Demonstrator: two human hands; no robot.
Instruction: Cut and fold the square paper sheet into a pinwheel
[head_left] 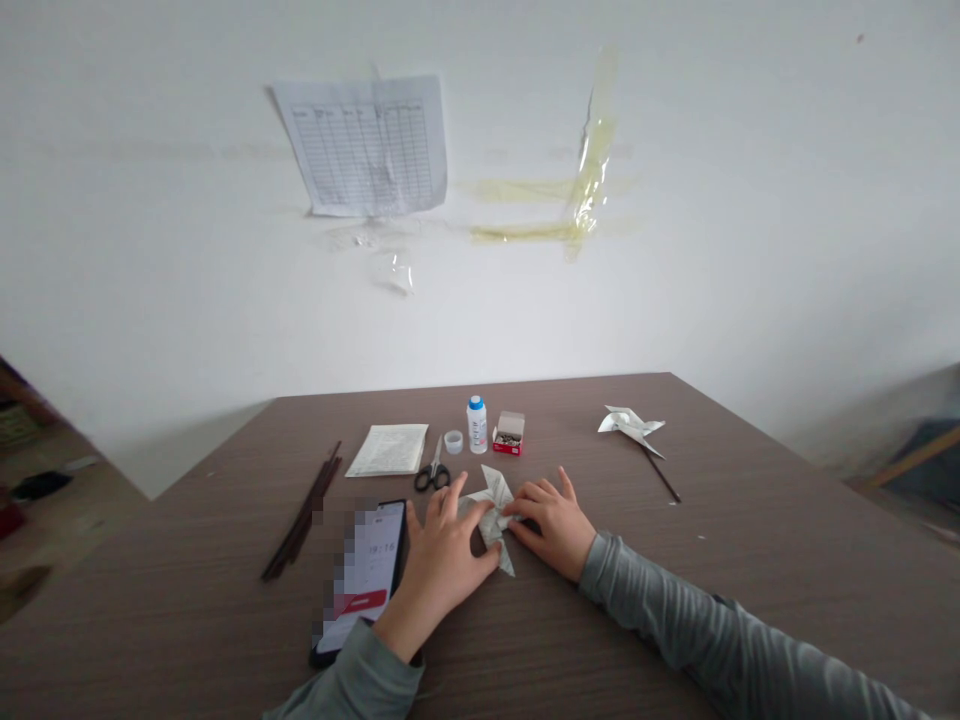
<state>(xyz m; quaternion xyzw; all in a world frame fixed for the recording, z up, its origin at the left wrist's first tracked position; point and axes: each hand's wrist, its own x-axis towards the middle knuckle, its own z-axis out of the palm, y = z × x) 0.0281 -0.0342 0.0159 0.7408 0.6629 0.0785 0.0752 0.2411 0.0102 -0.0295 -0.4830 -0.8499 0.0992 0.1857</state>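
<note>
A pinwheel folded from printed paper (495,487) lies on the table between my two hands. My left hand (446,550) holds it from the left, thumb and forefinger on the paper and the other fingers spread. From the right, my right hand (551,520) has its thumb and fingertips closed on the pinwheel near the centre; one finger sticks up. Parts of the folded blades are hidden under my fingers. Just beyond my left hand are black-handled scissors (433,477). A phone (365,580) lies to the left of that hand.
Behind the hands stand a white bottle with a blue cap (478,428), a small clear cup (453,442) and a red box of small metal pieces (509,438). Paper sheets (388,450) and dark sticks (304,515) lie left. A finished pinwheel on a stick (631,425) lies right.
</note>
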